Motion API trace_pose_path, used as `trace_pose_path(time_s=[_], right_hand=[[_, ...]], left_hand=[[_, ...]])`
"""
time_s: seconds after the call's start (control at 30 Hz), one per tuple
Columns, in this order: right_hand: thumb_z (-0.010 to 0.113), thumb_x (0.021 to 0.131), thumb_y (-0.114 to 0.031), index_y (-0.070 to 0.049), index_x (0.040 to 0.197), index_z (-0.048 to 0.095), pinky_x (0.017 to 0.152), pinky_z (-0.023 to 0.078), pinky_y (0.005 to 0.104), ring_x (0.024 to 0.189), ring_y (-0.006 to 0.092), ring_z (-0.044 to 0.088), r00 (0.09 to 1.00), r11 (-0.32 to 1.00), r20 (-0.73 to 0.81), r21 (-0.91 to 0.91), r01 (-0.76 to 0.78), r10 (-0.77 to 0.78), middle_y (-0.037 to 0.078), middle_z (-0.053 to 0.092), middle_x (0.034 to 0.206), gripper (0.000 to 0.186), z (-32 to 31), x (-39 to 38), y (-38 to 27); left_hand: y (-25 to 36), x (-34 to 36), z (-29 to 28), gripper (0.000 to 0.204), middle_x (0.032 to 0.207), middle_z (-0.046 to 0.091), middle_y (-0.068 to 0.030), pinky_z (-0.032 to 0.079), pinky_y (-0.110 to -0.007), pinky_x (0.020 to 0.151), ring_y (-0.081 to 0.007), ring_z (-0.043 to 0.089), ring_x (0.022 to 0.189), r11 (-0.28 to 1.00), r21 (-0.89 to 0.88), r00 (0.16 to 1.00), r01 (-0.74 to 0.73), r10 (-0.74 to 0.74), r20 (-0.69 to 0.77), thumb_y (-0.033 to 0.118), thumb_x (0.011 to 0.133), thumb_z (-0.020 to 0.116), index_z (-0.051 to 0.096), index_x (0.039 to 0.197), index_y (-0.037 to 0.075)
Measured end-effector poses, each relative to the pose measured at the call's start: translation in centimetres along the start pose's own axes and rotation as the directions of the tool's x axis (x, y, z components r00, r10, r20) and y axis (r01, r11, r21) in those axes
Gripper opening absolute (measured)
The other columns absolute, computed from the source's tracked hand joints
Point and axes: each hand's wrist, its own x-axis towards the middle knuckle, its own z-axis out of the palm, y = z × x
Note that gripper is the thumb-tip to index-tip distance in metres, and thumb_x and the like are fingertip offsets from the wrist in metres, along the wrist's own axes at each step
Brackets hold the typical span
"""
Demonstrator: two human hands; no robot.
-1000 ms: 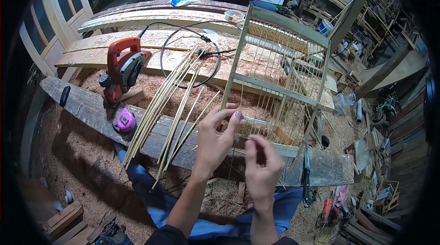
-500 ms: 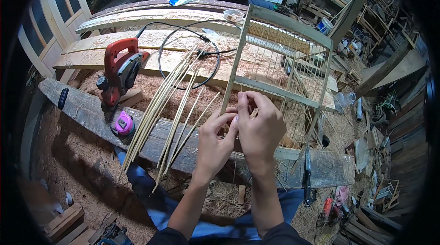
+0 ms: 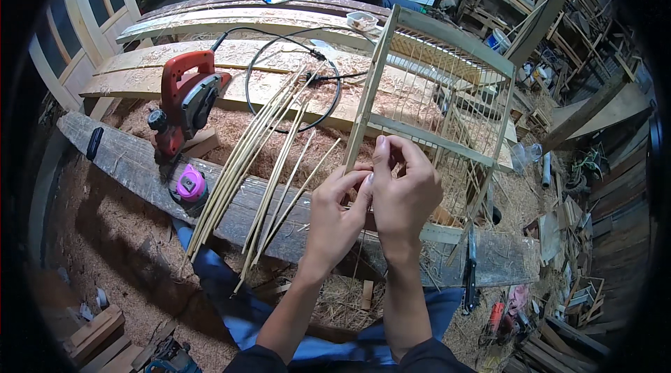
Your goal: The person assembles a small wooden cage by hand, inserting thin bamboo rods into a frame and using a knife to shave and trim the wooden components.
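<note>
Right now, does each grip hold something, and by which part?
The left grip seems to hold the wooden frame low on its left post; whether the right grip holds anything is unclear.

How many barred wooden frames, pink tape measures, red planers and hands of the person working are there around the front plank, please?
Barred wooden frame: 1
Pink tape measure: 1
Red planer: 1
Hands, left hand and right hand: 2
Total: 5

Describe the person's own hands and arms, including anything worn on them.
The left hand and right hand are ungloved, with no ring visible. The left forearm and right forearm are bare, with no watch or bracelet showing. Dark, nearly black sleeves show at the lower edge; no marking is visible on them.
</note>
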Motion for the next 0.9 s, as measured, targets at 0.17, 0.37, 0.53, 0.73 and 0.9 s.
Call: trace_pose_path(time_s=[0.17,0.37,0.53,0.73,0.9], right_hand=[[0.07,0.092,-0.024,-0.003,0.092,0.073,0.059,0.049,0.0333,0.062,0.0211,0.067,0.999,1.0,-0.03,-0.022,0.013,-0.014,0.011,0.07,0.074,0.021,0.3,-0.2,-0.2],[0.069,0.093,-0.026,-0.004,0.092,0.073,0.058,0.049,0.0338,0.063,0.0214,0.067,1.0,0.999,0.005,-0.027,-0.02,0.02,0.01,0.07,0.073,0.022,0.2,0.2,-0.4],[0.068,0.093,-0.027,-0.005,0.091,0.074,0.059,0.05,0.0344,0.063,0.0213,0.067,0.998,0.997,0.019,-0.059,-0.056,0.057,0.01,0.07,0.073,0.022,0.1,0.4,-1.0],[0.068,0.092,-0.025,-0.005,0.09,0.074,0.06,0.05,0.0355,0.064,0.0235,0.068,0.995,0.995,0.079,-0.084,-0.047,0.054,0.009,0.07,0.073,0.021,-0.9,-0.2,-0.8],[0.066,0.093,-0.022,-0.008,0.087,0.07,0.058,0.052,0.0392,0.069,0.0277,0.068,0.998,0.988,0.057,-0.151,-0.002,0.011,0.008,0.07,0.078,0.016,0.0,0.2,-0.9]], left_hand=[[-0.4,-0.2,0.0,0.02,0.108,0.069,-0.0148,0.051,-0.032,0.082,-0.0249,0.068,0.097,1.0,0.005,1.0,0.005,-0.005,-0.009,0.005,0.093,0.063,0.068,0.109,-0.005],[0.0,-0.3,0.1,0.019,0.108,0.069,-0.0141,0.051,-0.032,0.079,-0.0238,0.067,0.094,0.996,-0.04,0.997,0.081,-0.081,-0.012,0.005,0.093,0.063,0.068,0.108,-0.005],[-0.1,-0.4,-0.3,0.016,0.111,0.067,-0.0141,0.051,-0.031,0.077,-0.022,0.066,0.09,1.0,-0.003,1.0,0.003,-0.002,0.027,0.005,0.093,0.063,0.068,0.105,-0.005],[0.0,-0.4,-0.2,0.016,0.113,0.066,-0.0144,0.051,-0.03,0.075,-0.0203,0.063,0.084,0.999,0.016,0.998,-0.05,0.049,0.034,0.002,0.092,0.061,0.067,0.106,-0.006],[-0.4,-0.5,-0.2,0.017,0.112,0.065,-0.0144,0.05,-0.03,0.073,-0.0194,0.062,0.081,0.998,0.004,0.998,-0.057,0.057,0.032,0.001,0.092,0.061,0.065,0.107,-0.005]])
